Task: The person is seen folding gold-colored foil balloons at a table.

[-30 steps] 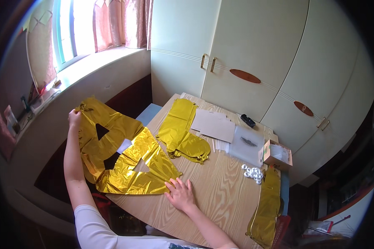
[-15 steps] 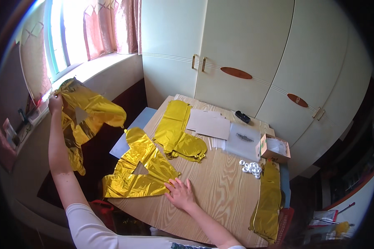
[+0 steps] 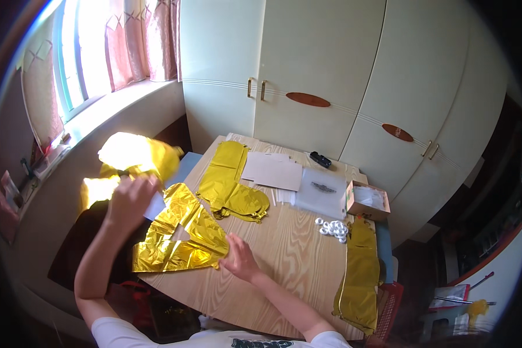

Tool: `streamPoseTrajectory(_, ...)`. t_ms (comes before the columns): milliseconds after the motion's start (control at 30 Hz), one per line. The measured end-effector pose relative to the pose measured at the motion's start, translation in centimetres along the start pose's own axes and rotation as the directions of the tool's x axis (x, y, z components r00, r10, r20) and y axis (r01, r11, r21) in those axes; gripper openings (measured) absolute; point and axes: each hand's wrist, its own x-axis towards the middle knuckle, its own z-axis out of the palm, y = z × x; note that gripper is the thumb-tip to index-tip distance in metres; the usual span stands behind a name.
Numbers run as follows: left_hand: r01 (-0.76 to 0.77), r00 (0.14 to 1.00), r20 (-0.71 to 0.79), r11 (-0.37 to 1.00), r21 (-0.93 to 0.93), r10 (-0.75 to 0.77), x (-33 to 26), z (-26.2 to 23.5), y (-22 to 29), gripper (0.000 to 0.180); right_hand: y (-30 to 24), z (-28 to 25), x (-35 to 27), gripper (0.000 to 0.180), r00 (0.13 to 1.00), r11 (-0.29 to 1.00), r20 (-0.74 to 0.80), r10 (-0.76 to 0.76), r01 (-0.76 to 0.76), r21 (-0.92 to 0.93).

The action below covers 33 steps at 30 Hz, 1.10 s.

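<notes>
My left hand (image 3: 134,200) is raised at the table's left side, closed on a crumpled gold foil balloon (image 3: 136,152). Motion and glare blur that balloon, and it hangs out past the table edge. A second gold foil balloon (image 3: 177,255), flat and A-shaped with a triangular hole, lies across the table's left corner. At its right edge my right hand (image 3: 239,259) has its fingers and thumb closed round the foil. Just beyond lies a flat stack of gold foil balloons (image 3: 223,174). Another flat gold foil piece (image 3: 358,278) lies along the table's right edge.
On the wooden table (image 3: 290,255) are beige card sheets (image 3: 271,171), a clear plastic bag (image 3: 316,197), white rings (image 3: 334,229), an open box (image 3: 368,200) and a black object (image 3: 320,159). Wardrobe doors (image 3: 313,58) stand behind; a window sill (image 3: 119,104) runs along the left.
My left hand has swung from the window side toward the table, carrying its balloon. My right hand has gone from spread on the balloon's corner to gripping its edge. The view has shifted slightly.
</notes>
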Motion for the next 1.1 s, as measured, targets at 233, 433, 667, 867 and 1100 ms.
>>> streamPoseTrajectory(233,-0.204,0.96,0.037,0.787,-0.583,0.276,1.6,-11.0,10.4,0.017,-1.3,-7.7,3.2,0.105,0.991,0.968,-0.13,-0.029,0.061,0.245)
streamPoseTrajectory(433,-0.116,0.989,-0.054,0.487,-0.866,0.141,2.9,-14.4,8.2,0.022,-2.5,-13.8,1.8,0.074,0.927,0.921,0.099,-0.361,0.337,0.198)
streamPoseTrajectory(667,0.325,0.931,0.29,0.144,-0.935,-0.221,0.1,-11.8,5.5,0.013,-6.3,-14.8,-4.1,0.08,0.917,0.656,0.284,-0.28,-0.033,0.754)
streamPoseTrajectory(867,0.573,0.774,0.586,-0.128,-0.809,-0.238,0.8,-8.2,6.6,0.016,-7.7,-10.7,-5.8,0.079,0.895,0.617,0.431,-0.117,-0.275,0.737)
streamPoseTrajectory(1100,0.62,0.777,0.559,0.202,-0.758,-0.288,2.3,-3.6,6.1,0.012,-10.3,-15.0,-7.0,0.031,0.719,0.548,0.508,0.474,-0.692,0.469)
